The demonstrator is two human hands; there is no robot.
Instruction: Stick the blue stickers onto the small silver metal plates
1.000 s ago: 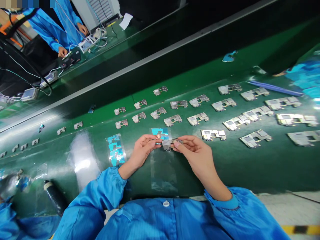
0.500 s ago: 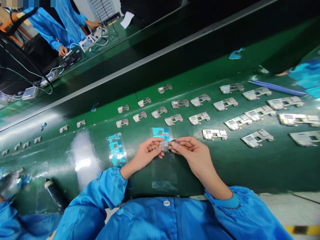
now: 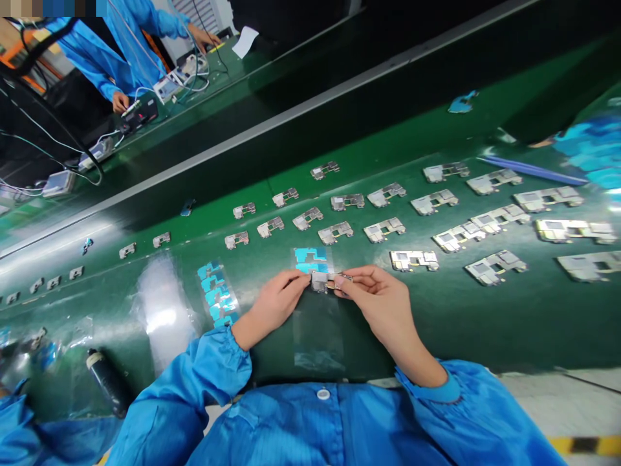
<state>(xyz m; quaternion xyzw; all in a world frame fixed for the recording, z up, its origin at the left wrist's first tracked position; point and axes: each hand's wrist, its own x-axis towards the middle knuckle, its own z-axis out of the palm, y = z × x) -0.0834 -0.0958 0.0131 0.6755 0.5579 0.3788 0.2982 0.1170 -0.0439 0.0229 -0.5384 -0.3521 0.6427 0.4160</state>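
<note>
A small silvery circuit board (image 3: 319,281) is held just above the green bench in front of me. My right hand (image 3: 383,301) pinches its right end between thumb and fingers. At the left edge, the closed fingertips of my left hand (image 3: 276,301) meet the board; exactly how much they grip is hard to see. Just beyond the board lies a clear sheet with blue film pieces (image 3: 312,259). Another sheet of blue film cut-outs (image 3: 216,291) rests to the left of my left hand.
Many similar boards (image 3: 385,229) lie in rows across the green surface (image 3: 388,343). Blue tweezers (image 3: 536,171) are at the far right. To the left are a glossy clear plastic sheet (image 3: 165,310) and a dark bottle (image 3: 105,382). A co-worker in blue (image 3: 130,52) works across the bench.
My left fingers have drawn together and shifted to the board's left edge, uncovering its lower side. The left film sheet has slid slightly left. The co-worker's one hand has reached farther right.
</note>
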